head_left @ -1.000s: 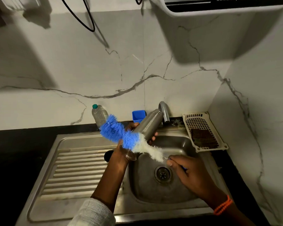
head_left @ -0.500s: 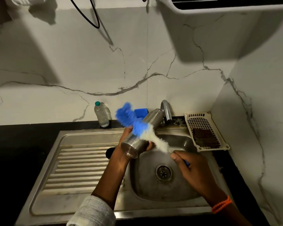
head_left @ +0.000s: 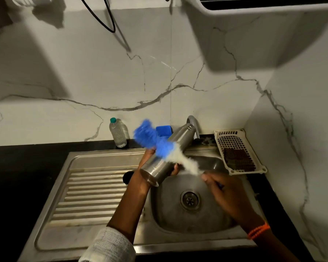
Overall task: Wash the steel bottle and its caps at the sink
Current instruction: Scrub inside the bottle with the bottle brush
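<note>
Left hand (head_left: 151, 167) grips cylindrical steel bottle (head_left: 169, 154) tilted over stainless sink basin (head_left: 212, 220), likely so drips fall in. Right hand (head_left: 223, 188) clenched on handle of blue-and-white bristle brush (head_left: 159, 146), laid across bottle's outside for scrubbing.

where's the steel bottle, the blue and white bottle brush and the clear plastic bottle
steel bottle (head_left: 178, 142): head view, upper body
blue and white bottle brush (head_left: 150, 138): head view, blue bristles
clear plastic bottle (head_left: 118, 134): head view, mid body

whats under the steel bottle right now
The left hand grips the tilted bottle from beneath, above the sink basin's left edge. A dark round thing shows past the wrist, mostly hidden by it; what it is cannot be told.
</note>
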